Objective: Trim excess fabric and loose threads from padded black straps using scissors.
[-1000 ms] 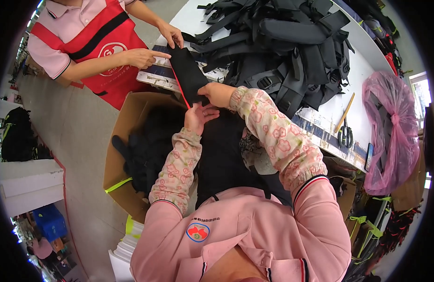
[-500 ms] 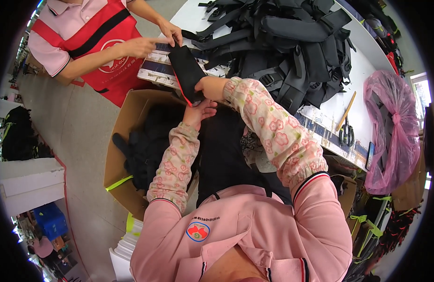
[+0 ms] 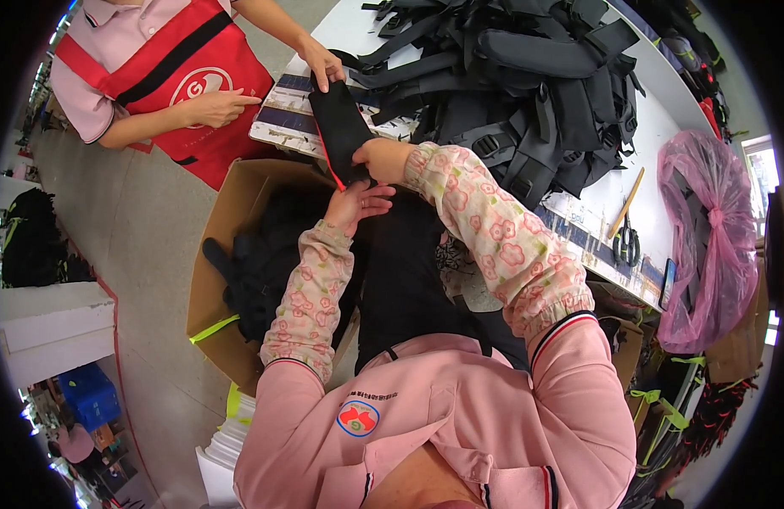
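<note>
Gripping the lower end of a flat black padded piece (image 3: 341, 127), the right hand (image 3: 382, 159) is closed around it near its red-trimmed edge, while the left hand (image 3: 358, 202) sits just beneath with fingers loosely curled, touching the bottom of the same piece. It looks like a handing-over or checking step: the piece lies across the edge of the surface (image 3: 282, 114), and a co-worker's hand (image 3: 322, 64) presses on its far end. Any next move would call for a firm pinch, since both people have contact. The piece is long, dark and softly stiff, like a strap pad. Below the hands stands an open cardboard box (image 3: 218, 280) of dark items; a heap of black straps (image 3: 528, 76) lies beyond.
</note>
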`<state>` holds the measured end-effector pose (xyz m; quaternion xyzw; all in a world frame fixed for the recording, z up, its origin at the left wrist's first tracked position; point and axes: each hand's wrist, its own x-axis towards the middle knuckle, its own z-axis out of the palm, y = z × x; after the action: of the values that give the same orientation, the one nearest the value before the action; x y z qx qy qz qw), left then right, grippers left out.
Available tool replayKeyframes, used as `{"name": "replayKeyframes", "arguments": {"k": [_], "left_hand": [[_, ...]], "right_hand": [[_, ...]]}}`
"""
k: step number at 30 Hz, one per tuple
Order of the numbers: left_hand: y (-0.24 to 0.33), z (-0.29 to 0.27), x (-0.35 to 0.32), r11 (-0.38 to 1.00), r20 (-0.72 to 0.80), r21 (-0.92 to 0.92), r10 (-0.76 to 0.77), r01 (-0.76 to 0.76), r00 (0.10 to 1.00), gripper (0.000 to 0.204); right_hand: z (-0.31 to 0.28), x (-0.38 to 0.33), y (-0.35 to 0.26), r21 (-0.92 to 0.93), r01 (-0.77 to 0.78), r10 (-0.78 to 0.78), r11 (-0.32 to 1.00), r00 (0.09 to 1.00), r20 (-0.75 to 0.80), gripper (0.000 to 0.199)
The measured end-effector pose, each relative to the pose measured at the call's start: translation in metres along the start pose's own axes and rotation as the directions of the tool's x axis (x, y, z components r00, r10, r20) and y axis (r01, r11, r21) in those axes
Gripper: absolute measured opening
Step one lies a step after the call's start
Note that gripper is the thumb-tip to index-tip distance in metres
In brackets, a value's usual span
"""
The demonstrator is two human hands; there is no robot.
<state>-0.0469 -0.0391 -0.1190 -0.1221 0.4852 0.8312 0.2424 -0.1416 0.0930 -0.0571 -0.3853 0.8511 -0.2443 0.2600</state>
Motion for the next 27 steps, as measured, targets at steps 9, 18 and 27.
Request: {"name": "replayKeyframes", "arguments": {"k": [9, 18, 27], "left_hand": [[-0.001, -0.004, 0.003, 1.0, 0.026, -0.016, -0.008, 0.008, 1.0, 0.035], [-0.037, -0.013, 0.026, 0.967, -0.199, -0.095, 0.212, -0.235, 0.957, 0.032], [-0.088, -0.055, 0.052, 0.923, -0.057, -0.048, 0.379, -0.381, 0.924, 0.041]], "right_hand": [[0.003, 0.001, 0.0, -0.113, 0.026, -0.031, 0.993, 0.999, -0.044, 0.036], [0.05, -0.012, -0.025, -0.267, -0.014, -0.074, 0.964, 0.946, -0.315, 0.027], [0.075, 0.001, -0.016, -0.211, -0.096, 0.032, 0.973, 0.957, -0.287, 0.031]]}}
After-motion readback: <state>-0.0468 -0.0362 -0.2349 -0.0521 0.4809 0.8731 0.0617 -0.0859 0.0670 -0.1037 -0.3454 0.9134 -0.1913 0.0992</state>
